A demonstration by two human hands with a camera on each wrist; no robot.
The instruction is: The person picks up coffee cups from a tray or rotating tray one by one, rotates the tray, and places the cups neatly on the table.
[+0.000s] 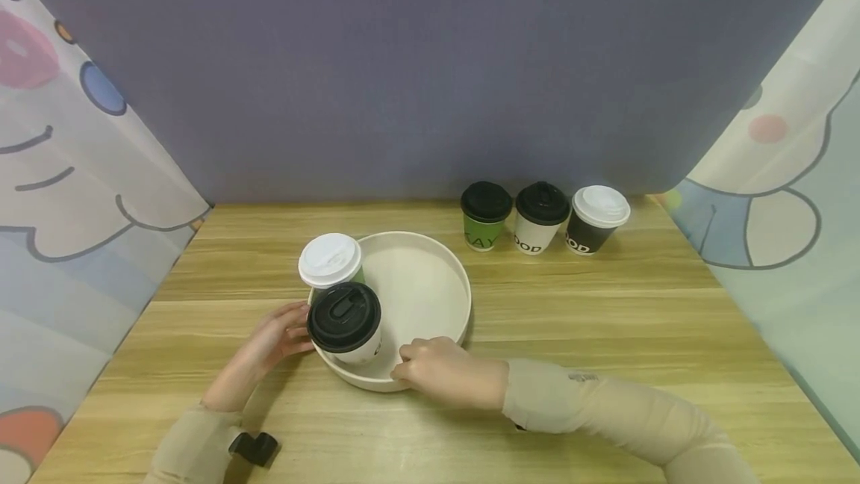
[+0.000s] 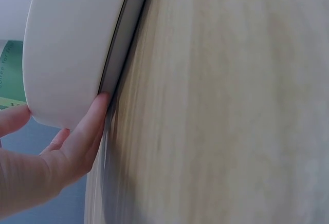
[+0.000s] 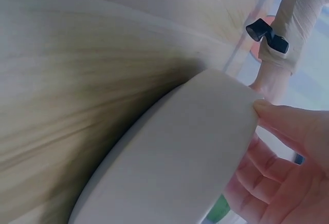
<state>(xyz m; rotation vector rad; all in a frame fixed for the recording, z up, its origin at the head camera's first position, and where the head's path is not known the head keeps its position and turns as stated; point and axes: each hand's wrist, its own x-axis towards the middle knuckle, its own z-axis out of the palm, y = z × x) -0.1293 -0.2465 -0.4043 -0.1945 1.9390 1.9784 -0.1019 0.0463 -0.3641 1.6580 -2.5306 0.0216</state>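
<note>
A round cream tray [image 1: 423, 297] rests on the wooden table. Inside it, at the left, stand a cup with a white lid [image 1: 331, 260] and, nearer, a white cup with a black lid [image 1: 344, 320]. My left hand [image 1: 282, 334] holds the tray's left side; in the left wrist view its fingers [image 2: 85, 136] span the outer wall between rim and base. At the front right my right hand [image 1: 446, 372] pinches the rim. The right wrist view shows that thumb [image 3: 277, 113] on the rim's outer edge and the other fingers on the inner side.
Along the back right stand a green cup with a black lid [image 1: 485, 216], a white cup with a black lid [image 1: 540, 219] and a black cup with a white lid [image 1: 596, 220]. A grey panel [image 1: 430, 81] rises behind the table [image 1: 605, 320]. Patterned curtains [image 1: 80, 170] flank it.
</note>
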